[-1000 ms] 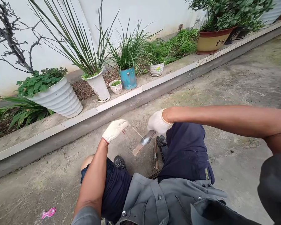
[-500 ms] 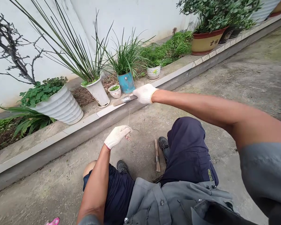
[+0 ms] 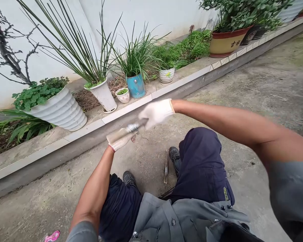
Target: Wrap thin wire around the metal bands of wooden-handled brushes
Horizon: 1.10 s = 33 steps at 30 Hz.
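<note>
Both my hands wear white knit gloves. My right hand (image 3: 156, 112) grips a flat wooden stick (image 3: 122, 132) wrapped with shiny wire near my fingers; the stick is blurred and crosses over my left hand (image 3: 121, 141). That left hand is closed just beneath the stick, and whether it pinches the thin wire cannot be told. A second wrapped stick (image 3: 166, 167) lies on the concrete between my shoes, beside my right shoe (image 3: 175, 155). I am crouching, with dark trousers and a grey shirt in view.
A raised tiled kerb (image 3: 131, 107) runs across in front of me. On it stand a ribbed white pot (image 3: 59, 111), a tall white pot (image 3: 104, 95), a blue pot (image 3: 135, 85) and a brown pot (image 3: 227, 42). A pink scrap (image 3: 52, 236) lies lower left.
My right hand swung the stick up toward the kerb half a second ago and has now come back down over my left hand. The left hand stayed roughly in place.
</note>
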### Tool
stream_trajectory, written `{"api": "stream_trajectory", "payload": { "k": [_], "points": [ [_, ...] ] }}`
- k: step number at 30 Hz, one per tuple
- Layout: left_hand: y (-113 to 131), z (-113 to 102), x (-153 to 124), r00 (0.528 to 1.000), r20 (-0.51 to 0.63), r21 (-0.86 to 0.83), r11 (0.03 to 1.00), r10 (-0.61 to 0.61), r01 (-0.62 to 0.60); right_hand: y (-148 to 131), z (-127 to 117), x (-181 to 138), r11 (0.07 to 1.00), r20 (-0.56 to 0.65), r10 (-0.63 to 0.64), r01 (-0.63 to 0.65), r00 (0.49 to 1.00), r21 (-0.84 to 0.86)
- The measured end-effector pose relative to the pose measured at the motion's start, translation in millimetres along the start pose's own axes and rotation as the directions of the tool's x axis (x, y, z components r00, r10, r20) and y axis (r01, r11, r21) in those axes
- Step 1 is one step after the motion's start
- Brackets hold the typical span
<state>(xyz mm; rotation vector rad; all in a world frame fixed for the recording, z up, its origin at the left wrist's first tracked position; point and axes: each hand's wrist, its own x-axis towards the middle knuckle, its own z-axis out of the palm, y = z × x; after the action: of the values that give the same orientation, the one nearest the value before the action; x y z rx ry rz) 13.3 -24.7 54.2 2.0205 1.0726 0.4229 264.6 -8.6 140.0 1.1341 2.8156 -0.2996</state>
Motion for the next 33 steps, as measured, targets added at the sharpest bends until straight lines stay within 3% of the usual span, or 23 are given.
{"api": "stream_trajectory", "payload": {
  "k": [2,5,8,11,14,16,18,21,24,26,29,31,33],
  "points": [
    [4.1,-5.5,7.2,1.0,0.027,-0.019,1.0,0.016,-0.016,14.3,-18.8,16.7,0.989,-0.135,0.138,-0.143,0.981,-0.025],
    [0.2,-16.2,17.1,0.998,0.066,-0.02,1.0,0.009,-0.008,44.8,-16.0,44.4,0.925,-0.296,0.363,-0.38,0.883,0.001],
    [-16.1,-21.5,26.4,0.994,0.103,0.001,0.999,-0.037,0.038,75.0,23.9,66.9,0.863,-0.316,0.49,-0.502,0.813,0.047],
    [-35.7,-21.6,36.3,0.992,0.092,0.006,0.996,-0.087,0.087,92.7,71.9,78.3,0.803,-0.23,0.579,-0.595,0.782,-0.003],
    [-50.9,-25.0,48.1,0.991,0.018,0.081,0.988,-0.131,0.129,93.6,100.7,78.0,0.81,0.032,0.58,-0.571,0.814,-0.134],
    [-59.5,-30.1,55.7,0.986,-0.061,0.182,0.97,-0.154,0.162,86.5,107.4,71.8,0.872,0.229,0.488,-0.457,0.842,-0.175],
    [-67.8,-33.6,61.1,0.978,-0.11,0.252,0.946,-0.18,0.203,76.3,108.5,62.4,0.941,0.336,0.339,-0.322,0.879,-0.109],
    [-76.3,-26.7,64.2,0.974,-0.065,0.211,0.951,-0.219,0.228,62.8,105.8,49.2,0.986,0.28,0.121,-0.148,0.952,0.077],
    [-71.7,-5.1,63.4,0.97,0.091,0.132,0.968,-0.226,0.213,60.3,100.3,46.5,0.972,0.082,0.132,-0.146,0.988,0.182],
    [-61.0,10.9,62.1,0.965,0.175,0.13,0.976,-0.195,0.173,66.7,97.0,50.8,0.942,-0.039,0.282,-0.269,0.959,0.203],
    [-43.1,25.7,60.0,0.963,0.238,0.109,0.989,-0.126,0.102,84.2,96.8,60.3,0.858,-0.122,0.505,-0.481,0.855,0.183],
    [-36.8,26.2,58.7,0.967,0.234,0.105,0.991,-0.105,0.082,94.9,101.0,65.0,0.807,-0.11,0.59,-0.579,0.8,0.115],
    [-38.1,20.2,57.1,0.975,0.202,0.116,0.991,-0.09,0.068,99.9,107.9,66.8,0.783,-0.018,0.622,-0.622,0.783,0.012]
  ]
}}
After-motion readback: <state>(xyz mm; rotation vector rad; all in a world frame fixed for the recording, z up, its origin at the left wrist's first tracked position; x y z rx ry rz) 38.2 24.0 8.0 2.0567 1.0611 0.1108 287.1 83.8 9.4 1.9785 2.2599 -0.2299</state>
